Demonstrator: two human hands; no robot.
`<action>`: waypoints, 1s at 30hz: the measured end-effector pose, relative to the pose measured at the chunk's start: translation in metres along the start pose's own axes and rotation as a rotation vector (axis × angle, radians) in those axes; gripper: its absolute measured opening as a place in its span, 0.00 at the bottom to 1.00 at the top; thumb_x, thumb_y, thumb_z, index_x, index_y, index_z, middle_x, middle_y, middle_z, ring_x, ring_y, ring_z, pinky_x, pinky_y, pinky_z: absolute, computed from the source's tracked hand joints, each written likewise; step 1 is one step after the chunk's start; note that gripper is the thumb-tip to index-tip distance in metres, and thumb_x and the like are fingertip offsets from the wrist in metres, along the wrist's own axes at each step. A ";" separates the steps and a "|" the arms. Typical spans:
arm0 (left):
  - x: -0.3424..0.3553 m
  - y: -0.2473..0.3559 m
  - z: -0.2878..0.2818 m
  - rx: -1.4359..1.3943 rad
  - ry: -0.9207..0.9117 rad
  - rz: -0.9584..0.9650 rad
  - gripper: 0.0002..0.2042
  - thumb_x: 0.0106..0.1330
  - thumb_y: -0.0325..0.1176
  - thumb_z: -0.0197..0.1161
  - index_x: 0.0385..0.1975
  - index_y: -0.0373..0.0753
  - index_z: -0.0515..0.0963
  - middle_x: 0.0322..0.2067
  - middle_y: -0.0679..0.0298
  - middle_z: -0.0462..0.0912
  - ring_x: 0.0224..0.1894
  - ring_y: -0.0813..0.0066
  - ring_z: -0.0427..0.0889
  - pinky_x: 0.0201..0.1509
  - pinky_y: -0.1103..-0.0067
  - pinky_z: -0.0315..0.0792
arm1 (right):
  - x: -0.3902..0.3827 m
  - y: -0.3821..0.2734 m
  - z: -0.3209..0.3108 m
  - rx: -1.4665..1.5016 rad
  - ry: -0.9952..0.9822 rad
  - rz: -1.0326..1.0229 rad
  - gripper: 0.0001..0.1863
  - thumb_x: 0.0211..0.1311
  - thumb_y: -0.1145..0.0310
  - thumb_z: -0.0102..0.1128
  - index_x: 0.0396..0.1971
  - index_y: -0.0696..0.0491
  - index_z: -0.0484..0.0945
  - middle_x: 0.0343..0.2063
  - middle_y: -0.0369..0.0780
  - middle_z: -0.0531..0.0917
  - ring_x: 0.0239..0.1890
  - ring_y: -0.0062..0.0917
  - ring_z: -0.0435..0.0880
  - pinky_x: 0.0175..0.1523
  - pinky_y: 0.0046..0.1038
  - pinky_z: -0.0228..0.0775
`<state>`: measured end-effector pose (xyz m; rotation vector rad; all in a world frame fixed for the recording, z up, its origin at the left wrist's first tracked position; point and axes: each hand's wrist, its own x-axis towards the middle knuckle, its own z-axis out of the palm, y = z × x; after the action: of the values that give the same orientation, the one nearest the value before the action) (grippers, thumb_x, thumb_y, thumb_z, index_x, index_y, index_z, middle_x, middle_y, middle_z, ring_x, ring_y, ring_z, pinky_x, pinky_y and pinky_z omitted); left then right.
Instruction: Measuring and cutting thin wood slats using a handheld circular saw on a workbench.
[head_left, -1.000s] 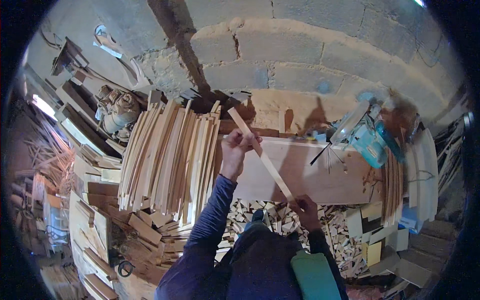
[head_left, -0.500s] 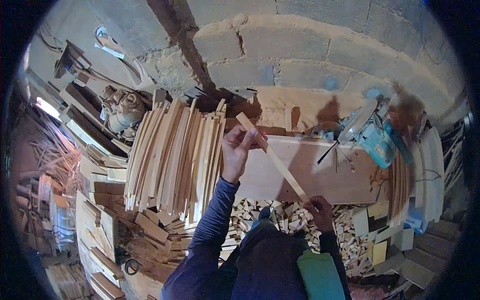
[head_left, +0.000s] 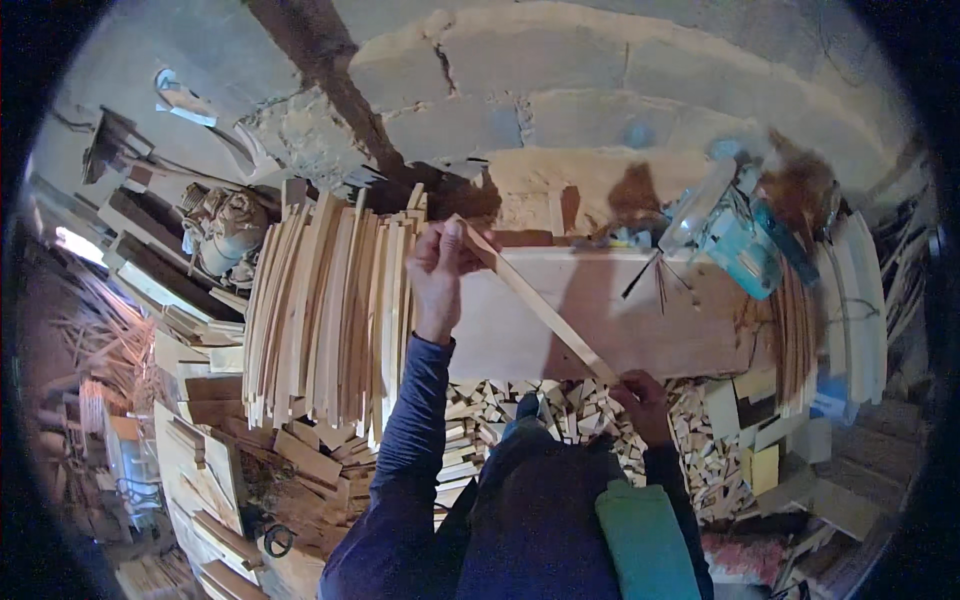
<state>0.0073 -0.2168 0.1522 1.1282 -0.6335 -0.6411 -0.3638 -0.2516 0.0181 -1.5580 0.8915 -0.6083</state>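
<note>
A thin, pale wooden strip (head_left: 545, 312) slants across the middle, held up over a flat wooden board (head_left: 500, 335). Its far left end is pinched in my left hand (head_left: 440, 268), thumb along the top. My right hand (head_left: 640, 398) grips the near right end, close to the board's front edge. Just left of my left hand lies a broad stack of long wooden strips (head_left: 330, 310), side by side. Small cut wood offcuts (head_left: 570, 412) are heaped below the board, under my right hand and around my legs.
A teal power tool (head_left: 738, 252) stands at the board's far right, beside a bundle of thin brown strips (head_left: 792, 345). A block wall (head_left: 570, 110) rises behind. Wood scraps (head_left: 305, 455) and planks (head_left: 200, 465) lie at left. A green cloth (head_left: 650, 540) hangs at my right side.
The view has shifted a little. My left hand has moved left with its end of the strip, and the fingers have closed further around that end. My right hand keeps its hold.
</note>
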 end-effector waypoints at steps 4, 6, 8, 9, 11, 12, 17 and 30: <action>0.011 -0.020 -0.014 -0.132 -0.011 0.067 0.06 0.72 0.35 0.61 0.39 0.40 0.77 0.34 0.57 0.86 0.35 0.71 0.87 0.41 0.70 0.85 | 0.004 -0.012 -0.001 -0.057 0.018 -0.029 0.07 0.63 0.73 0.66 0.38 0.58 0.80 0.32 0.37 0.83 0.33 0.19 0.81 0.42 0.26 0.75; 0.017 -0.029 -0.022 -0.216 -0.022 0.015 0.03 0.71 0.30 0.62 0.38 0.39 0.77 0.34 0.56 0.86 0.35 0.68 0.87 0.40 0.70 0.84 | 0.012 -0.021 -0.004 -0.092 0.023 -0.074 0.08 0.63 0.73 0.65 0.40 0.58 0.80 0.33 0.38 0.84 0.34 0.21 0.82 0.43 0.27 0.76; 0.017 -0.035 -0.031 -0.207 0.027 -0.008 0.00 0.70 0.25 0.60 0.37 0.37 0.76 0.37 0.53 0.85 0.36 0.68 0.86 0.40 0.72 0.84 | 0.021 -0.030 -0.006 -0.092 -0.008 -0.136 0.09 0.63 0.72 0.64 0.41 0.59 0.81 0.35 0.42 0.85 0.37 0.24 0.83 0.46 0.29 0.76; 0.016 -0.037 -0.034 -0.240 0.046 -0.041 0.01 0.70 0.22 0.58 0.37 0.35 0.75 0.40 0.51 0.83 0.37 0.69 0.83 0.41 0.73 0.83 | 0.025 -0.034 -0.008 -0.146 -0.018 -0.237 0.12 0.59 0.75 0.64 0.42 0.61 0.79 0.34 0.40 0.84 0.39 0.23 0.84 0.49 0.28 0.77; 0.017 -0.041 -0.038 -0.232 0.023 -0.064 0.01 0.70 0.21 0.58 0.37 0.35 0.75 0.41 0.51 0.83 0.37 0.70 0.83 0.42 0.73 0.82 | 0.034 -0.038 -0.006 -0.260 -0.002 -0.247 0.12 0.59 0.76 0.64 0.42 0.61 0.78 0.34 0.40 0.84 0.39 0.23 0.84 0.49 0.27 0.76; 0.017 -0.043 -0.039 -0.193 0.071 -0.119 0.02 0.70 0.21 0.58 0.38 0.35 0.75 0.42 0.50 0.82 0.37 0.70 0.82 0.43 0.74 0.81 | 0.036 -0.039 -0.004 -0.353 -0.004 -0.202 0.12 0.59 0.77 0.65 0.42 0.61 0.78 0.35 0.40 0.83 0.39 0.23 0.83 0.49 0.27 0.76; 0.008 -0.049 -0.032 -0.235 -0.014 -0.033 0.04 0.72 0.26 0.59 0.42 0.37 0.76 0.43 0.57 0.82 0.38 0.72 0.82 0.44 0.73 0.79 | 0.031 -0.027 0.008 -0.124 -0.047 -0.211 0.12 0.58 0.80 0.64 0.43 0.60 0.78 0.38 0.40 0.82 0.40 0.23 0.82 0.48 0.26 0.76; -0.059 -0.048 0.065 0.235 -0.198 -0.081 0.16 0.78 0.39 0.52 0.57 0.36 0.68 0.34 0.65 0.78 0.28 0.81 0.76 0.32 0.81 0.75 | 0.056 -0.018 0.079 -0.146 -0.411 0.045 0.15 0.71 0.60 0.53 0.46 0.53 0.81 0.36 0.44 0.84 0.40 0.37 0.84 0.48 0.37 0.77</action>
<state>-0.0867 -0.2269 0.1183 1.3233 -0.8526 -0.7683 -0.2652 -0.2507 0.0158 -1.7086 0.6655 -0.1789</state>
